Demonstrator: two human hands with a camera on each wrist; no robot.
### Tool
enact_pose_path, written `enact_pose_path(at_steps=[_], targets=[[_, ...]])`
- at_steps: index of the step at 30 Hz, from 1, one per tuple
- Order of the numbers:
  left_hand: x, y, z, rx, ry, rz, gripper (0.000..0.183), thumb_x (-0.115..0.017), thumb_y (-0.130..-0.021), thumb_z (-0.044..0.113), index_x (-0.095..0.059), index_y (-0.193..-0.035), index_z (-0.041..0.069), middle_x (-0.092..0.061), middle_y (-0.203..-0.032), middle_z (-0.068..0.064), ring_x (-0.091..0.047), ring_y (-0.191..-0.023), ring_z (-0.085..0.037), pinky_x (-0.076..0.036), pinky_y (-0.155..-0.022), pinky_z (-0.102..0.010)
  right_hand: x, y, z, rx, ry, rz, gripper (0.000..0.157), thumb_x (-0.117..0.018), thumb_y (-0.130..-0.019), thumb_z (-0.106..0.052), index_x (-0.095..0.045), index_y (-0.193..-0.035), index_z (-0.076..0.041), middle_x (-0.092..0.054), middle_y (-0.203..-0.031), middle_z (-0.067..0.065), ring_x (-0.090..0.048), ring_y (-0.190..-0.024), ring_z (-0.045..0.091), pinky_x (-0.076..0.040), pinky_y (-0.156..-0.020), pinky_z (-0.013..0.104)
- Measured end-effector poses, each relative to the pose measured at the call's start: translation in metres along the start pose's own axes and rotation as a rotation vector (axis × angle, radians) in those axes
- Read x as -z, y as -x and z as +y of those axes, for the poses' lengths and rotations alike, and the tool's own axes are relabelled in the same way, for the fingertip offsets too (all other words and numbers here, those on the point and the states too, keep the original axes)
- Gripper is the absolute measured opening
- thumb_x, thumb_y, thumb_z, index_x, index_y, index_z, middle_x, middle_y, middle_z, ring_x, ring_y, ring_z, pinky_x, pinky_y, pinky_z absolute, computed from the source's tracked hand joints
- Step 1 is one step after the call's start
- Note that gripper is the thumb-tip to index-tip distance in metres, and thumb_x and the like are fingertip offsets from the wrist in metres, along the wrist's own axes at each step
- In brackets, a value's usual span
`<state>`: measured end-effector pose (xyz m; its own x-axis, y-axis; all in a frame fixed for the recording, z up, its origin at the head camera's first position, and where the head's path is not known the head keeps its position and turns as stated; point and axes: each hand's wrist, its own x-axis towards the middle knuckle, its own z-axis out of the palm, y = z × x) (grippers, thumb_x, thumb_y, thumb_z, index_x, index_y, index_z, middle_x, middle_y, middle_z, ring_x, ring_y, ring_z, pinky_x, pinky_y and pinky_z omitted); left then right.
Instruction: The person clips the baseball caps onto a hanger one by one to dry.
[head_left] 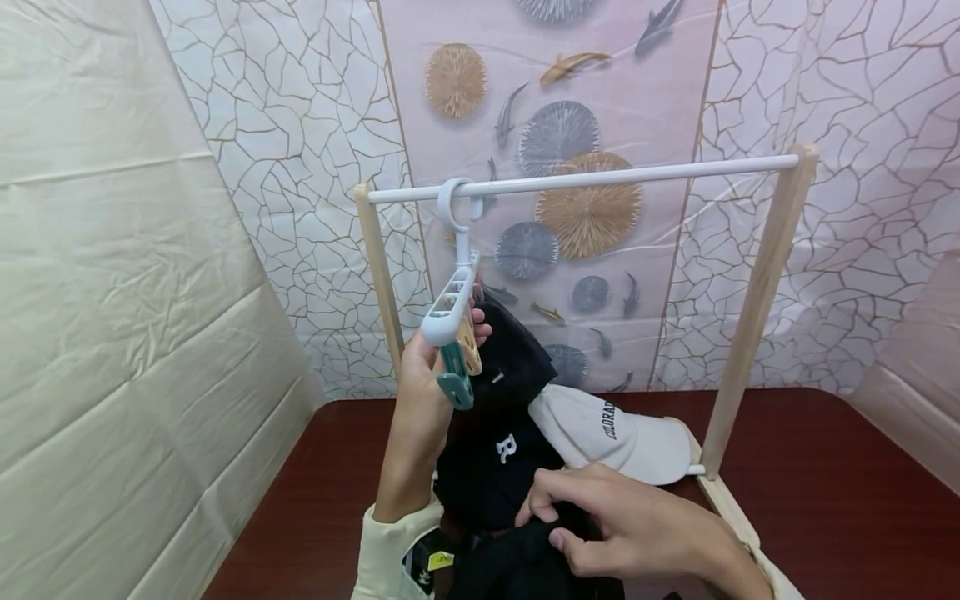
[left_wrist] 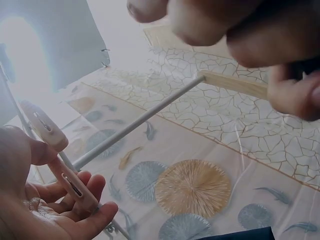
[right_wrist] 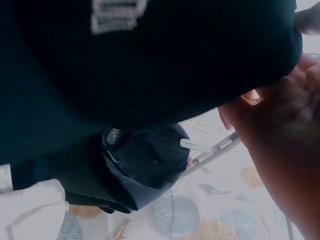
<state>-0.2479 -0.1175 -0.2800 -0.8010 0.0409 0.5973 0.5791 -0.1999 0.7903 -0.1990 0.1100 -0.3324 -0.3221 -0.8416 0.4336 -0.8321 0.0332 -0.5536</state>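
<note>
My left hand [head_left: 427, 354] is raised at the near end of a white clip hanger [head_left: 452, 300], which hooks over the rod. In the left wrist view its thumb and fingers hold a beige clip [left_wrist: 76, 186] on the hanger. A teal clip [head_left: 454, 375] hangs at the hanger's near end. My right hand [head_left: 622, 521] pinches the edge of a black cap [head_left: 525, 558] low in front of me. That cap fills much of the right wrist view, its pale lettering [right_wrist: 117, 15] showing. Behind the hanger hangs another black cap [head_left: 513, 358], with a white clip [right_wrist: 195, 145] at its edge.
A black cap with a white R [head_left: 504, 471] lies below the hanging one. Beside it rests a white Colorado cap [head_left: 622, 433], close to the rack's right wooden post [head_left: 757, 317]. The white rod [head_left: 600, 179] spans two posts above a dark red table [head_left: 840, 467].
</note>
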Motion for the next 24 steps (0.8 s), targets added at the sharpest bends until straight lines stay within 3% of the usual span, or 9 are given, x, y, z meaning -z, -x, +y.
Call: enact_pose_path(at_steps=[3,7,9,11,15,18,24], targets=[[0.001,0.0,0.0,-0.007,-0.002,-0.017,0.045,-0.05,-0.112,0.014,-0.046,-0.153,-0.004,-0.059,-0.137,-0.021,-0.062,-0.125,-0.035,-0.048,-0.112,-0.04,-0.003,-0.001,0.003,0.026,0.037,0.026,0.025,-0.061,-0.096,0.006,-0.053,-0.105,-0.017,-0.056,-0.084,-0.007,-0.034,-0.066,-0.009,-0.043,-0.06,0.014],[0.003,-0.001,-0.001,-0.031,0.02,-0.053,0.043,-0.049,-0.113,0.013,-0.047,-0.152,-0.003,-0.06,-0.134,-0.019,-0.064,-0.122,-0.029,-0.049,-0.112,-0.039,-0.003,-0.001,0.003,-0.023,0.0,0.034,0.026,-0.063,-0.097,0.004,-0.051,-0.106,-0.017,-0.047,-0.078,-0.007,-0.029,-0.061,-0.012,-0.038,-0.053,0.012],[0.004,-0.001,-0.001,-0.043,0.031,-0.07,0.041,-0.049,-0.113,0.013,-0.048,-0.151,-0.002,-0.061,-0.132,-0.018,-0.065,-0.12,-0.028,-0.049,-0.112,-0.04,-0.002,-0.001,0.003,-0.056,-0.028,0.036,0.024,-0.062,-0.101,0.002,-0.052,-0.113,-0.016,-0.05,-0.083,-0.007,-0.038,-0.065,-0.011,-0.045,-0.058,0.016],[0.005,-0.002,-0.001,-0.049,0.042,-0.086,0.04,-0.05,-0.113,0.012,-0.049,-0.15,-0.002,-0.062,-0.13,-0.017,-0.065,-0.12,-0.032,-0.049,-0.113,-0.04,0.0,-0.001,0.002,-0.098,-0.035,0.037,0.024,-0.059,-0.104,-0.001,-0.054,-0.122,-0.017,-0.06,-0.096,-0.007,-0.055,-0.078,-0.007,-0.053,-0.072,0.02],[0.008,-0.002,-0.002,-0.05,0.051,-0.1,0.039,-0.05,-0.112,0.012,-0.05,-0.149,-0.002,-0.063,-0.127,-0.018,-0.066,-0.119,-0.038,-0.049,-0.112,-0.041,0.005,0.0,0.002,-0.111,0.025,0.02,0.031,-0.053,-0.109,-0.004,-0.059,-0.136,-0.018,-0.067,-0.126,-0.003,-0.061,-0.106,0.002,-0.054,-0.092,0.026],[0.011,-0.002,-0.002,-0.046,0.051,-0.101,0.04,-0.051,-0.113,0.015,-0.05,-0.15,-0.001,-0.062,-0.128,-0.019,-0.067,-0.117,-0.034,-0.05,-0.112,-0.042,0.01,0.0,0.002,-0.11,0.068,-0.005,0.03,-0.051,-0.112,-0.009,-0.062,-0.136,-0.02,-0.069,-0.125,-0.006,-0.061,-0.103,0.002,-0.054,-0.09,0.026],[0.013,-0.001,-0.002,-0.02,0.046,-0.097,0.042,-0.053,-0.111,0.014,-0.051,-0.15,0.001,-0.062,-0.128,-0.018,-0.069,-0.112,-0.023,-0.051,-0.11,-0.043,0.016,0.004,0.004,-0.195,0.125,-0.027,0.02,-0.048,-0.114,-0.019,-0.063,-0.128,-0.021,-0.066,-0.115,-0.012,-0.061,-0.099,0.0,-0.055,-0.084,0.026]])
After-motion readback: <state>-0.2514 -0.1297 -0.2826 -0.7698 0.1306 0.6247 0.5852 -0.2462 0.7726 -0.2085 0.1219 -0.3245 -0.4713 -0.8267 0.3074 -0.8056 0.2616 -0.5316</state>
